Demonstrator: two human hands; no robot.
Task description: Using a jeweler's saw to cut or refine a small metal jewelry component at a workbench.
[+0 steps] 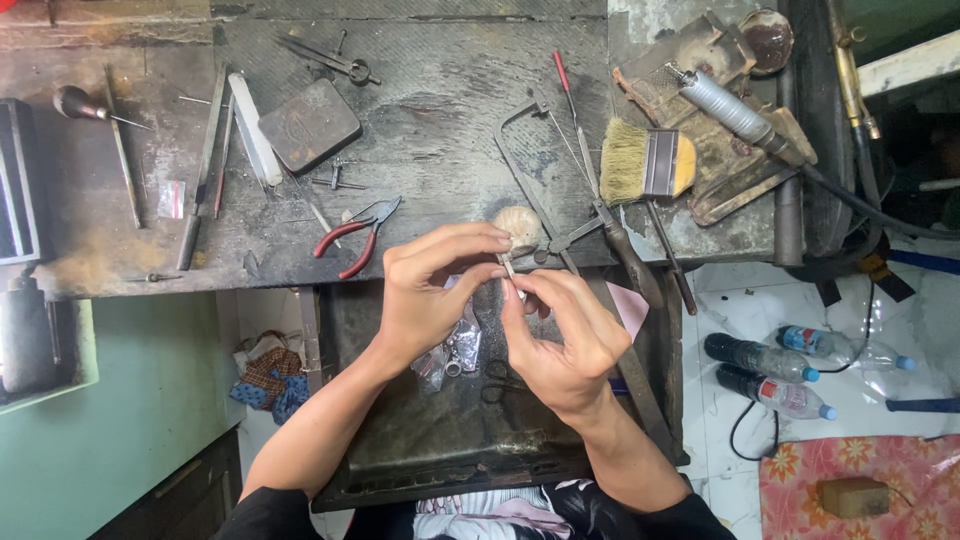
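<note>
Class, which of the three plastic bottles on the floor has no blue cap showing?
The dark bottle lying farthest left; the other two bottles show blue caps.

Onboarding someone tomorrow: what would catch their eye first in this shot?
The two hands: left hand and right hand meet at centre, pinching a small thin metal piece over the bench's open tray. Next, the yellow-handled brush upper right, and the red-handled pliers left of the hands.
</note>
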